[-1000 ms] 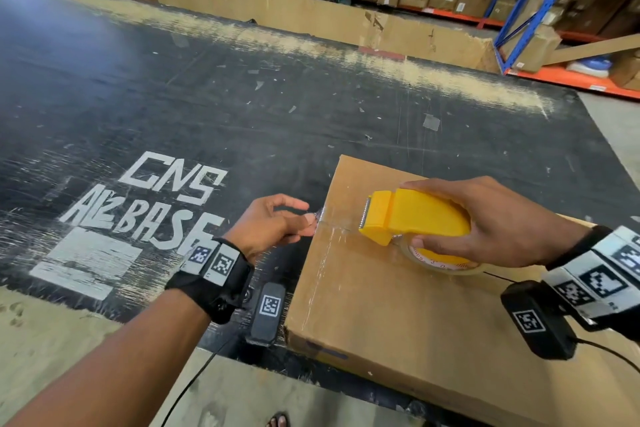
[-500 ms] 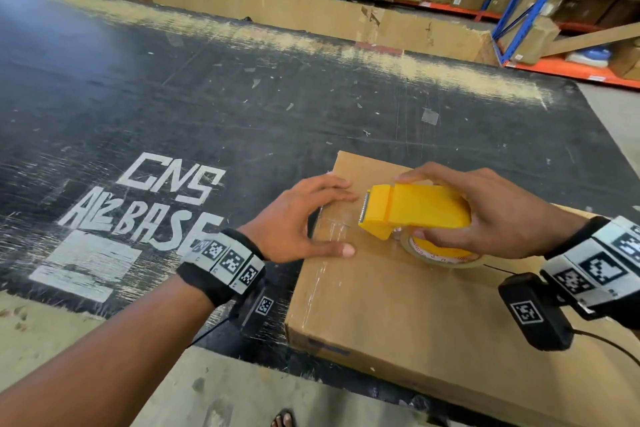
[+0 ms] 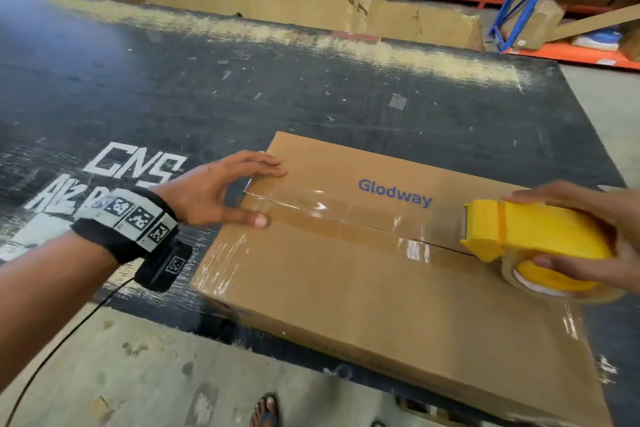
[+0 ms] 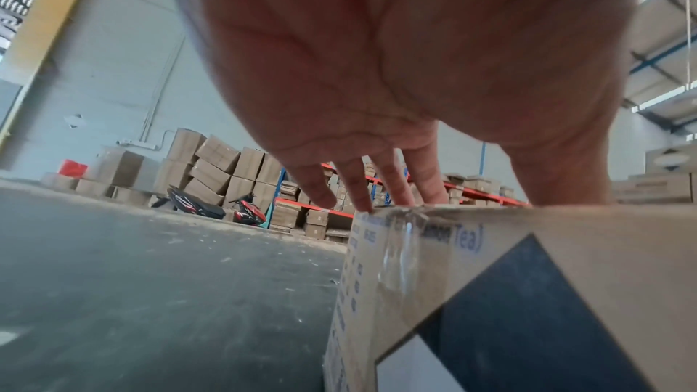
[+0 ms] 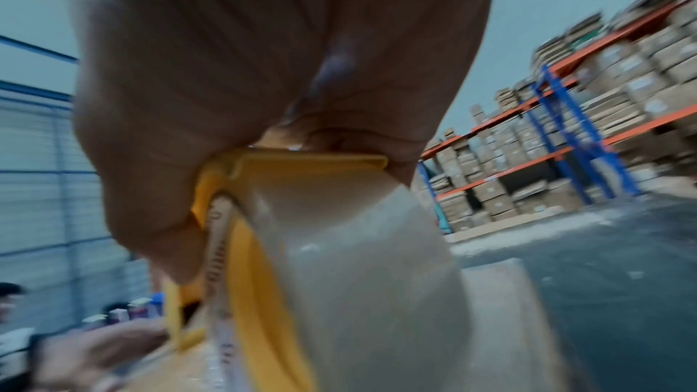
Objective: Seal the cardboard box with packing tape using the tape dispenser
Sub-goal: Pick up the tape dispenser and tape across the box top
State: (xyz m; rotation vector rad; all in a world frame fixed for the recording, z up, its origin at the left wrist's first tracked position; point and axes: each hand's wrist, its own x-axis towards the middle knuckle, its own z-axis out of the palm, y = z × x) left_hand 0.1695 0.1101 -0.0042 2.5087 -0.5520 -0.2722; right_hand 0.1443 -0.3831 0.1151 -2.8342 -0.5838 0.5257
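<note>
We note our right hand (image 3: pixel 585 236), gripping the tape dispenser (image 3: pixel 530 239), has drawn packing tape (image 3: pixel 332 215) along the cardboard box (image 3: pixel 346 288) seam since a second ago, left hand (image 3: pixel 221 191) spread flat anchoring its start.

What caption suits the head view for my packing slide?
Left hand steadies the cardboard box while right hand runs the tape dispenser along its seam.

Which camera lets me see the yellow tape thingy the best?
The head view. There the whole yellow tape dispenser shows, gripped by the right hand on the cardboard box. The right wrist view shows only a blurry close-up of it. The left wrist view doesn't show it.
</note>
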